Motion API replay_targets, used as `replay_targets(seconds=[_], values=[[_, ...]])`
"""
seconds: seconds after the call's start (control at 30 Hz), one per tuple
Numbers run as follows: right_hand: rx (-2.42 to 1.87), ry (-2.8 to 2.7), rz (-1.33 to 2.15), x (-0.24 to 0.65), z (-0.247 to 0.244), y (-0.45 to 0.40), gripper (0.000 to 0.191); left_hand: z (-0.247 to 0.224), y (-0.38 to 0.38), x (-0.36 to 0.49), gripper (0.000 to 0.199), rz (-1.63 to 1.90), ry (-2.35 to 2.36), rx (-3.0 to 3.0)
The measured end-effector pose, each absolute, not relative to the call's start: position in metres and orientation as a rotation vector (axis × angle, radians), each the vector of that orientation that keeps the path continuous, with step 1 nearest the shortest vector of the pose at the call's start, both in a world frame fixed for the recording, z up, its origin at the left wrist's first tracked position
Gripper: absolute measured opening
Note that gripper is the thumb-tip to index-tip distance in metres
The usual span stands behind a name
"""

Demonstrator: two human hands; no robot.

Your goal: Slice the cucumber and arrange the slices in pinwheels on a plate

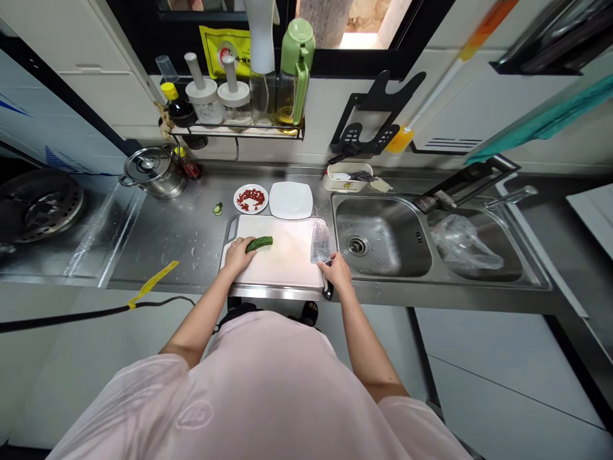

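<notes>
A short, dark green cucumber [261, 243] lies on the left half of the white cutting board [282, 271]. The fingers of my left hand [237, 257] are closed over its left end. At the board's right edge, my right hand [338, 273] grips the black handle of a cleaver [320, 241]. Its broad blade points away from me and appears to lie flat on the board. Behind the board are a small plate of chopped red pieces [251, 199] and a white square plate [290, 200] with nothing on it. A small green cut-off piece [218, 209] rests on the counter.
To the right is a double sink [387, 255], with a plastic bag [462, 243] in its far basin. A lidded pot [154, 171] stands at left, near a wok [38, 201]. Above the counter hangs a rack [239, 133] of bottles and jars.
</notes>
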State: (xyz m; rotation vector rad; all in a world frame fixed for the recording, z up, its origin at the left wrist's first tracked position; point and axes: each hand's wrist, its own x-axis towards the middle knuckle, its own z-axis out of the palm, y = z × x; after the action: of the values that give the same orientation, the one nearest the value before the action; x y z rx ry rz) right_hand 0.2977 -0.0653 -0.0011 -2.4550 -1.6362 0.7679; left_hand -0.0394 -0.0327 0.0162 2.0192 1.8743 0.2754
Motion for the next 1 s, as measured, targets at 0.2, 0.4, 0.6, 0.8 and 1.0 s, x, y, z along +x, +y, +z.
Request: replay_targets(seconds=[0.2, 0.4, 0.6, 0.8, 1.0], values=[[-2.411, -1.584, 0.813, 0.304, -0.007, -0.063, 0.044, 0.017, -0.035, -0.042, 0.047, 0.231, 1.923, 2.025], [-2.334, -1.498, 0.847, 0.3, -0.002, -0.06, 0.034, 0.015, -0.027, -0.051, 0.047, 0.238, 1.833, 2.027], [-2.314, -1.462, 0.798, 0.292, 0.001, -0.059, 0.028, 0.019, -0.022, -0.049, 0.047, 0.15, 1.796, 2.022], [-2.287, -1.457, 0.805, 0.292, -0.003, -0.06, 0.029, 0.022, -0.013, -0.055, 0.043, 0.173, 1.769, 2.032], [-2.265, -1.473, 0.785, 0.289, -0.007, -0.058, 0.03, 0.025, -0.002, -0.061, 0.037, 0.089, 1.716, 2.027]])
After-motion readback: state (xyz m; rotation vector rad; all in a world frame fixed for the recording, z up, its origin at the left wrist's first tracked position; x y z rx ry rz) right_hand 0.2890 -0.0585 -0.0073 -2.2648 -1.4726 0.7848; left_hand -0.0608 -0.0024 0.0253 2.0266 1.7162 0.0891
